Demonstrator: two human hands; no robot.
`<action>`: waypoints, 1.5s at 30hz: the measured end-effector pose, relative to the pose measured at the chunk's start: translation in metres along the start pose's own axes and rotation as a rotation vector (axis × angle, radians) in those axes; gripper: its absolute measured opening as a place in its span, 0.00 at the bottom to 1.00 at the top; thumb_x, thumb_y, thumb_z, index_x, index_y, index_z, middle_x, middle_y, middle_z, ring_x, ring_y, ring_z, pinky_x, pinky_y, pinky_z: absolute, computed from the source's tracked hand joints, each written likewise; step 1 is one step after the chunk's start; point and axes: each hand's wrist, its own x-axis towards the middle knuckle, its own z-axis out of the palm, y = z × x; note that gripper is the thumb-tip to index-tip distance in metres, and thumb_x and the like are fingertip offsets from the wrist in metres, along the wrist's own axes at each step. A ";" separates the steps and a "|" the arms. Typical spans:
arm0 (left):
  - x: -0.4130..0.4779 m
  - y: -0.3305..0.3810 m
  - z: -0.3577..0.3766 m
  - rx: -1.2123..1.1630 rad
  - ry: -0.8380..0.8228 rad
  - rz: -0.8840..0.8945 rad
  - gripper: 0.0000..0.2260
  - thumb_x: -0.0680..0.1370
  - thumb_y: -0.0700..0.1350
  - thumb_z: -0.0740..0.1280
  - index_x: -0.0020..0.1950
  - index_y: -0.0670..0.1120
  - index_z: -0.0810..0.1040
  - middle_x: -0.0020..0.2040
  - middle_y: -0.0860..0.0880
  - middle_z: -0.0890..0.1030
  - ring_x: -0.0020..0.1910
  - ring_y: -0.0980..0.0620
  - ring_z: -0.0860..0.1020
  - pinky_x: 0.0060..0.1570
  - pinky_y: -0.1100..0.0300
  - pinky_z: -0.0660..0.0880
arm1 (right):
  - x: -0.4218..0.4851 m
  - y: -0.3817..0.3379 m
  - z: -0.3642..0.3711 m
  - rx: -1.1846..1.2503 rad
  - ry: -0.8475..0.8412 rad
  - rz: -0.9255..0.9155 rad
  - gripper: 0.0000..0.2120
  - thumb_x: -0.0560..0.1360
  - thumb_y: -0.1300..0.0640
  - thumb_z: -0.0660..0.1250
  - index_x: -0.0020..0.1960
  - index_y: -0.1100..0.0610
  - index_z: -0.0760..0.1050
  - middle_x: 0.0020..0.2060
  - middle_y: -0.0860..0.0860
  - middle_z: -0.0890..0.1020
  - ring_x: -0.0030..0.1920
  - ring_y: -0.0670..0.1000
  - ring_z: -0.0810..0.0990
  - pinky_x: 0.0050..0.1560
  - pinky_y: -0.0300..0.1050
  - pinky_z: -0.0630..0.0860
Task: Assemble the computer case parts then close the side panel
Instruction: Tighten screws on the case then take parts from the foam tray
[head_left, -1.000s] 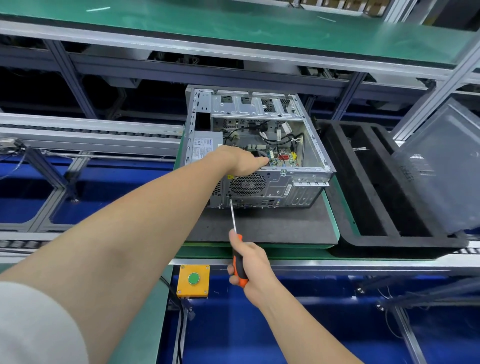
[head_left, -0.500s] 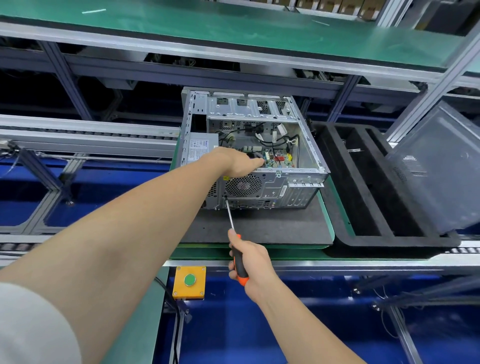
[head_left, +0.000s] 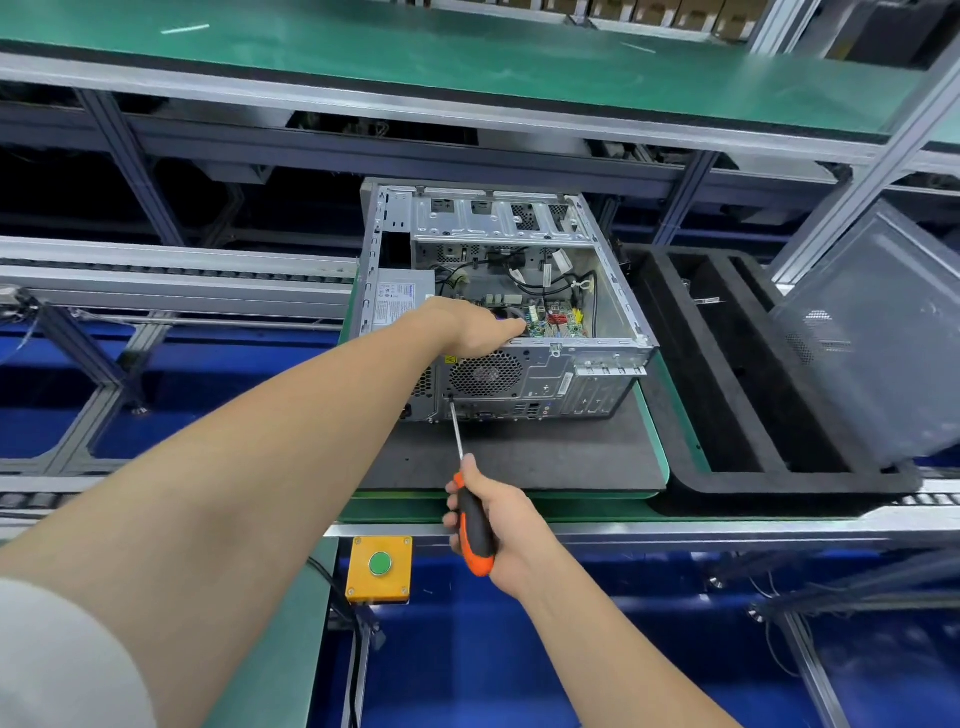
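- Centrally, the computer case (head_left: 582, 382) is laid on its side on a dark mat (head_left: 519, 460), with its open side turned upward and its rear panel faced toward the camera.
- The left hand (head_left: 465, 327) is placed over the case's upper rear rim, with the fingers reached inside near the circuit board (head_left: 558, 318). They are hidden by the back of the hand, so whether anything is grasped cannot be told.
- The orange-and-black screwdriver (head_left: 474, 525) is gripped by the right hand (head_left: 511, 535), fingers wrapped round the handle.
- Its tip is set against the rear panel, seemingly at a screw just below the left corner of the fan grille (head_left: 485, 373).
- The side panel (head_left: 878, 338) is leaned, tilted, in a black foam tray (head_left: 727, 415) to the right, apart from the case.
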 end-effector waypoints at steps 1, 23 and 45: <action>0.000 0.000 0.000 -0.006 -0.003 -0.003 0.37 0.80 0.69 0.38 0.78 0.52 0.67 0.80 0.48 0.65 0.79 0.44 0.63 0.71 0.45 0.61 | 0.000 0.001 -0.001 0.025 -0.031 0.033 0.21 0.78 0.39 0.70 0.50 0.58 0.80 0.37 0.51 0.80 0.33 0.50 0.77 0.34 0.45 0.76; 0.008 0.001 -0.011 -0.173 -0.262 0.033 0.37 0.77 0.61 0.42 0.84 0.48 0.51 0.83 0.43 0.55 0.81 0.38 0.56 0.76 0.38 0.56 | 0.003 0.007 -0.011 0.221 -0.194 0.103 0.19 0.80 0.39 0.68 0.48 0.56 0.81 0.38 0.49 0.77 0.30 0.46 0.73 0.29 0.40 0.72; -0.053 -0.017 0.042 -0.504 1.231 0.068 0.07 0.81 0.46 0.59 0.50 0.49 0.76 0.38 0.55 0.78 0.37 0.54 0.74 0.46 0.55 0.68 | 0.005 0.016 -0.023 -0.009 0.000 0.004 0.20 0.82 0.42 0.66 0.55 0.60 0.80 0.34 0.53 0.79 0.28 0.52 0.75 0.27 0.43 0.74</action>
